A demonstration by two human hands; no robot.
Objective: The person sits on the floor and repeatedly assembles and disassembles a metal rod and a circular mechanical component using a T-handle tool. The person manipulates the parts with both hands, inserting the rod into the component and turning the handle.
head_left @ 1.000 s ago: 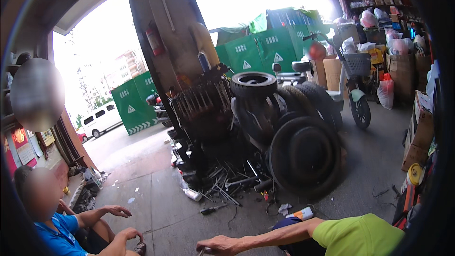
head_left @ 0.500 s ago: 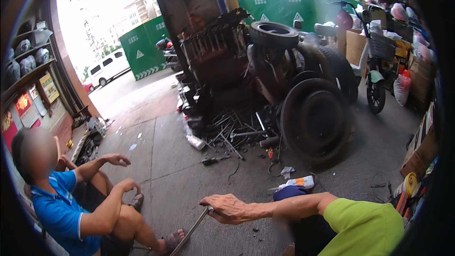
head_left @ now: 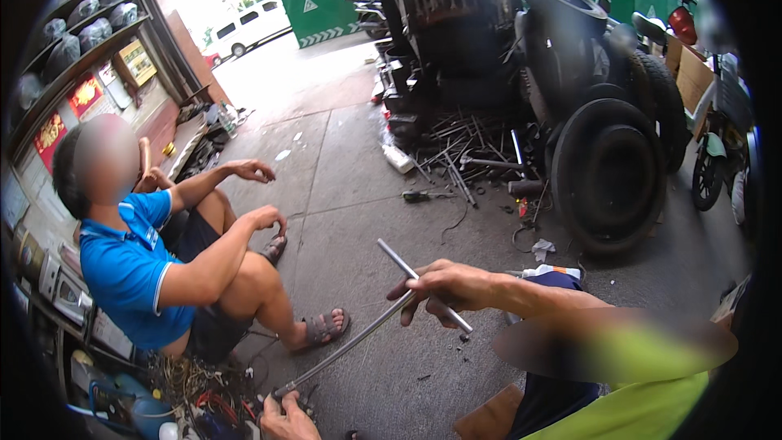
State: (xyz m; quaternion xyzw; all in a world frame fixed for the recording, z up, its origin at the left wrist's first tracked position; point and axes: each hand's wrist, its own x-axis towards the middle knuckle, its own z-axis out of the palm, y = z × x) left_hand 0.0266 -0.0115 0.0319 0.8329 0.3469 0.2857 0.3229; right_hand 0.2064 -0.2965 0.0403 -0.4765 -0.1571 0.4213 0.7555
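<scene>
Right hand (head_left: pixel 453 286): fingers curled nearly closed around crossbar of metal T-handle wrench (head_left: pixel 342 347) | left hand (head_left: pixel 287 421): fingertips at shaft's lower end, grip cannot be told | wrench: slants above concrete floor (head_left: pixel 326 236), near sandalled foot (head_left: pixel 329 326) of seated person in blue shirt (head_left: pixel 122 277)

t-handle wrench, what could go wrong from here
If the right hand loses the crossbar, the T-handle wrench could swing toward the seated person's nearer sandal, which appears close to it. The left hand, at its lower end, might get pinched. The tangled wires near that end could snag it.
</scene>
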